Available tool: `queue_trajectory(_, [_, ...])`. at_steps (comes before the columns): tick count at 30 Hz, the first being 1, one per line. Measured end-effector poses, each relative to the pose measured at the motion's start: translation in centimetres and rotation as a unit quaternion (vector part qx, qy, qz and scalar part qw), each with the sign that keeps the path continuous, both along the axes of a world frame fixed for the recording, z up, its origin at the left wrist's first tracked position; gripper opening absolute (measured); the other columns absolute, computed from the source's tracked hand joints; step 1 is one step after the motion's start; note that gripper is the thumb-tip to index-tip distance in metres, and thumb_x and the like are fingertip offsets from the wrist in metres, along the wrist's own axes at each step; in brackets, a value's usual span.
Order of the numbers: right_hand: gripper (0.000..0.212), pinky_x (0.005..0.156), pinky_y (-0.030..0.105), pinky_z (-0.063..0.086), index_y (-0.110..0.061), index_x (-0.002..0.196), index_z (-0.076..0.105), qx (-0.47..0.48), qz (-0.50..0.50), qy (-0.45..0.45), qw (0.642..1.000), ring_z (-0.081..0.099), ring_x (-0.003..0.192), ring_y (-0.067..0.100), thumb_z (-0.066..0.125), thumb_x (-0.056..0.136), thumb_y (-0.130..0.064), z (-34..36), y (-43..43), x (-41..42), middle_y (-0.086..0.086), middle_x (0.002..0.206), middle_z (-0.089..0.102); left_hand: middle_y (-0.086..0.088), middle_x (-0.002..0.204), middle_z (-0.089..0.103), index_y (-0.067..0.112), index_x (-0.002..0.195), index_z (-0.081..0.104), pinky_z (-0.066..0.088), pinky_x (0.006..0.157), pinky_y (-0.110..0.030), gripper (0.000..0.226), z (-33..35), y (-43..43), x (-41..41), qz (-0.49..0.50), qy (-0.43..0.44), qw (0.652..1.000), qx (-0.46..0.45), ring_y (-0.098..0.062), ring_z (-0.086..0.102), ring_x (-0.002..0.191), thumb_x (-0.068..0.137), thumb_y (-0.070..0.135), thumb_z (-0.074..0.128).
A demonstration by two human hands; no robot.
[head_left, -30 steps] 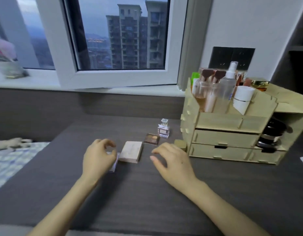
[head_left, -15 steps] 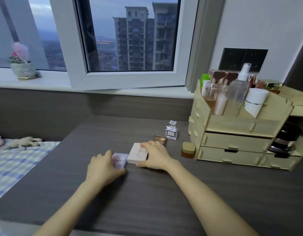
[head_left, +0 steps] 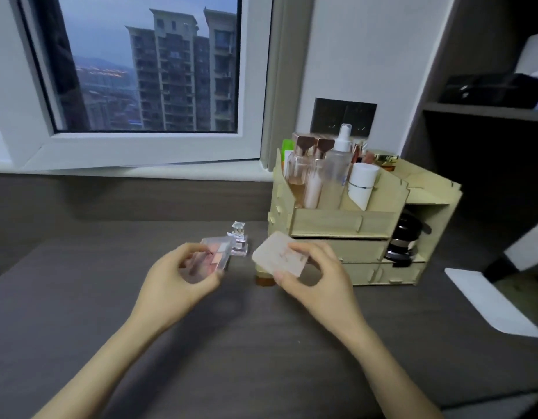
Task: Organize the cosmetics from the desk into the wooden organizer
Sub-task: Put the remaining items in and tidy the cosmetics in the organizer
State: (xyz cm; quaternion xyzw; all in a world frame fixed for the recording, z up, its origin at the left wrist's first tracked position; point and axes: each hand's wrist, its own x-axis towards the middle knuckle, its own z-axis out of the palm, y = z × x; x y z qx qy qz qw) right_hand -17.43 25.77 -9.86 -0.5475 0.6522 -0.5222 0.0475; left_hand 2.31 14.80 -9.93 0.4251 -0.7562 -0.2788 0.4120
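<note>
Dusk-lit tower blocks fill the window (head_left: pixel 147 65) behind your dark wood-grain desk (head_left: pixel 80 297), and a dark shelf unit (head_left: pixel 485 113) rises along the right edge. A white sheet (head_left: pixel 485 300) lies on the desk below that shelf.

Against the wall, at the back right of the desk, stands the wooden organizer (head_left: pixel 331 220). Its open top holds upright bottles: two with rose-coloured caps (head_left: pixel 301 170), a clear spray bottle (head_left: pixel 340 164) and a white tube (head_left: pixel 363 186) leaning to the left. Under them are closed drawers, and dark jars (head_left: pixel 405 240) sit in the open compartment on its right side.

Your left hand (head_left: pixel 174 285) is curled round a clear palette (head_left: pixel 215 255) with pink shades, thumb at its near edge and fingers along the far side. The palette is tilted and raised off the desk, left of the organizer.

Your right hand (head_left: pixel 316 285) pinches a pale square compact (head_left: pixel 280 257) between thumb and fingers. It too is off the desk, tilted, just in front of the organizer's lower drawers.

Two cosmetics are still on the desk. A small perfume bottle (head_left: pixel 239 240) stands upright just behind the palette, between your hands. A little amber jar (head_left: pixel 264 278) sits beside the organizer's front left corner, partly hidden under the compact.
</note>
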Motion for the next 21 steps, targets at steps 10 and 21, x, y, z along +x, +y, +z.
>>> queue_trajectory(10, [0.049,0.084,0.025,0.031,-0.02,0.114,0.061,-0.109,-0.392,-0.021,0.913,0.044,0.116,0.025,0.067,0.076,-0.049,8.1,3.3,-14.3,0.01,0.125,0.051,0.017,0.105,0.064,0.03,0.106,0.067,0.042,0.083,-0.017,0.056,4.4,2.4,-9.4,-0.145,0.031,0.978,-0.15,-0.001,0.054,0.094,0.059,0.059,0.058])
queue_trajectory(21, [0.075,0.085,0.04,0.048,-0.018,0.096,0.072,0.113,-0.389,0.059,0.913,0.056,0.104,0.032,0.044,0.062,-0.079,11.5,-0.3,-19.4,0.01,0.101,0.069,0.02,0.107,0.06,0.035,0.108,0.066,0.031,0.084,0.001,0.057,5.3,2.2,-12.3,-0.157,0.038,0.974,-0.158,-0.003,0.052,0.101,0.058,0.061,0.059])
